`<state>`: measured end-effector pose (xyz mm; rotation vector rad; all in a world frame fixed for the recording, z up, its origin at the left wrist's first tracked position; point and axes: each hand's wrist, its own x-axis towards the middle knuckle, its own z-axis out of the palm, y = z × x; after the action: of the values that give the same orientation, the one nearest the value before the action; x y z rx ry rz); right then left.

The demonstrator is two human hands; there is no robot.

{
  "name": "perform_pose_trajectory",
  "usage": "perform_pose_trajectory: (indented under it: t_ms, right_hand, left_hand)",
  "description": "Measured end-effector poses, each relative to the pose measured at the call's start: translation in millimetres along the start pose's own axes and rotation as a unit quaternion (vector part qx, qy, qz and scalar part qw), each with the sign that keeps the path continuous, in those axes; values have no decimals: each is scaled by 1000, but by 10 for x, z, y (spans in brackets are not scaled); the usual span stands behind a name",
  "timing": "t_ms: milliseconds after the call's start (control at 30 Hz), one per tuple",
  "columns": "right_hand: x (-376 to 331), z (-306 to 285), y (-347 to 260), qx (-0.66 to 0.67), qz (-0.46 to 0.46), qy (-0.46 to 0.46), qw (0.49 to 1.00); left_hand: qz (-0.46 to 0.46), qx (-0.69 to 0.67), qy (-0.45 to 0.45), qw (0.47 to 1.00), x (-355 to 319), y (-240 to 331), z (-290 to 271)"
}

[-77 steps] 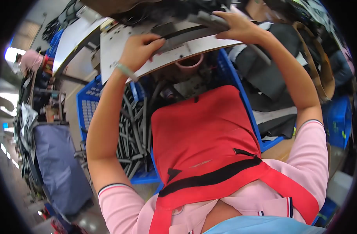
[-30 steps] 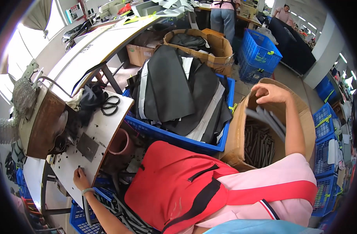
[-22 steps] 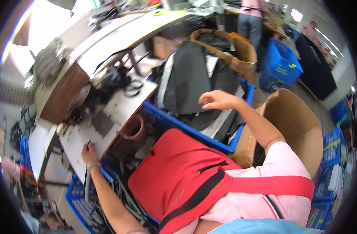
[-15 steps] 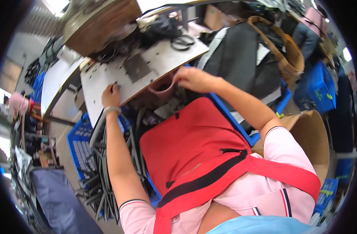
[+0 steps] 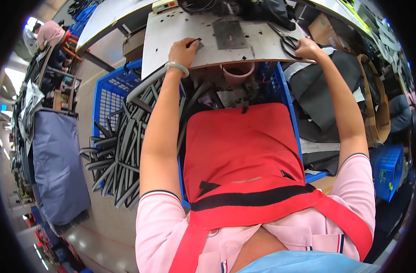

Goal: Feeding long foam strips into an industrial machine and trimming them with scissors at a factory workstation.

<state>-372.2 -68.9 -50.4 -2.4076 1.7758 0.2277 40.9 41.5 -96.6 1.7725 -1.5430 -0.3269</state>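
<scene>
My right hand [image 5: 309, 49] is at the right end of the white table, its fingers closed on the black handles of a pair of scissors [image 5: 287, 43]. The blades point away to the far left, over the tabletop. Near the table's front left, my left hand [image 5: 182, 53] is closed, with a small dark piece [image 5: 194, 42] sticking out between thumb and fingers; its kind is unclear. A pale bangle [image 5: 177, 68] circles that wrist. Between my hands a dark square plate [image 5: 229, 35] lies on the tabletop [image 5: 180, 29] among scattered black scraps.
Below the table edge stands a pink bucket [image 5: 238, 73]. A blue crate [image 5: 108, 93] with many grey-black strips [image 5: 126, 150] is at my left. Black sheets [image 5: 326, 91] are piled at my right, beside a cardboard box [image 5: 375, 98]. A red apron [image 5: 244, 145] covers my lap.
My right hand has gone from beside the pink bucket's rim to the scissors and taken hold of their handles. My left hand stays by the table's front left. The view has turned.
</scene>
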Motion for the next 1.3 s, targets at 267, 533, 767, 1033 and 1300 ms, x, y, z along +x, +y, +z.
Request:
perform_pose_trajectory:
  t_ms: [267,533,767,1033,1300]
  right_hand:
    - [-922,433,-298,363,-80,-5,928]
    - [-1652,837,-1604,613,-141,-36,777]
    - [-1566,695,-1682,574,-124,-24,809]
    - [-1361,616,-1442,591,-133,-91,790]
    - [-1317,653,-1398,510,-216,30,832]
  left_hand:
    - [17,-142,-70,987,-278,195,-57]
    - [-13,-283,-127,951,-698,837,-127]
    - [-9,-298,-170,939,-721,929,-68]
    - [-11,-264,-187,946,-645,918,-46]
    - [7,-301,-166,939,-552,1072,-64]
